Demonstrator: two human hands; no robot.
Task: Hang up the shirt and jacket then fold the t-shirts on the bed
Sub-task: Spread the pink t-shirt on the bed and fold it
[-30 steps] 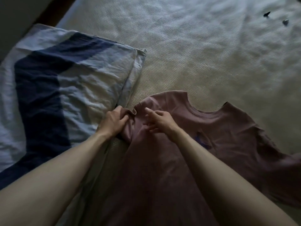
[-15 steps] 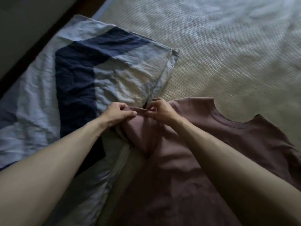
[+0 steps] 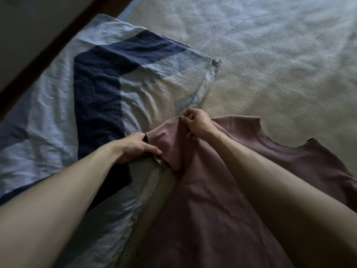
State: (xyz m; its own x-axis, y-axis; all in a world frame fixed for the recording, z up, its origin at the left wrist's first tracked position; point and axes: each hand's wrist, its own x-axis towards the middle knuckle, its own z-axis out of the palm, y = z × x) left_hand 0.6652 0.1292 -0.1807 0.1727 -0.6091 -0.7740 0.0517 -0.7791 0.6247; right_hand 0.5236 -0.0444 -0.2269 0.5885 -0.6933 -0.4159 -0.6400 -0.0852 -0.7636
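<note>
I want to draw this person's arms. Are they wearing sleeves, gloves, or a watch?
No sleeves show: both forearms are bare right up to the picture's edge. The left hand and right hand have no gloves. No watch, bracelet or ring can be seen, though the light is dim.

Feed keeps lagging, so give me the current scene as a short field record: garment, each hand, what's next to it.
garment: mauve t-shirt, lying on the bed cover, neckline away from the person
left hand: grips the sleeve's hem
right hand: fingers pinch the sleeve's upper edge
sleeve: lifted, spread between both hands
beside: blue striped pillow, under the sleeve end
fold: not yet made
</note>
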